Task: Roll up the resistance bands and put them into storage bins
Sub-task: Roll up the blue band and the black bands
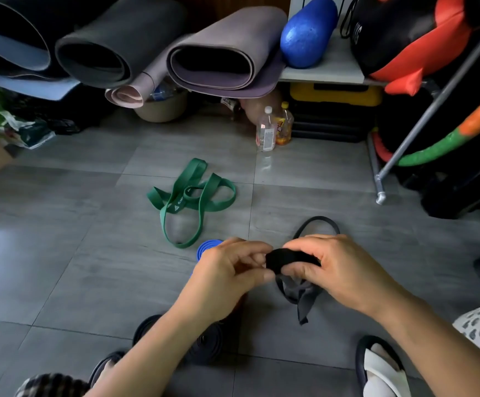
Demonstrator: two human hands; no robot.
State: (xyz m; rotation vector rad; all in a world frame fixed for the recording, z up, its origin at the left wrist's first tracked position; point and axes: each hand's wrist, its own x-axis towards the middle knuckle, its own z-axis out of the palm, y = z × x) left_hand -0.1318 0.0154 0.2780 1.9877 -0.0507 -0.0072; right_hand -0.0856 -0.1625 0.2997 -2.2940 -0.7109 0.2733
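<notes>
The left hand (227,270) and the right hand (339,267) are both narrow, with fingers curled, and together they hold the black band (287,260), which is partly rolled between them just above the floor. Its loose end hangs down under the hands, and a loop of it shows behind the right hand. A blue roll (208,246) lies just behind the left hand, partly hidden. The green band (190,196) lies unrolled on the grey tile floor (61,253), ahead and apart. The floor is open to the left; on the right stands a metal rack leg (380,193).
</notes>
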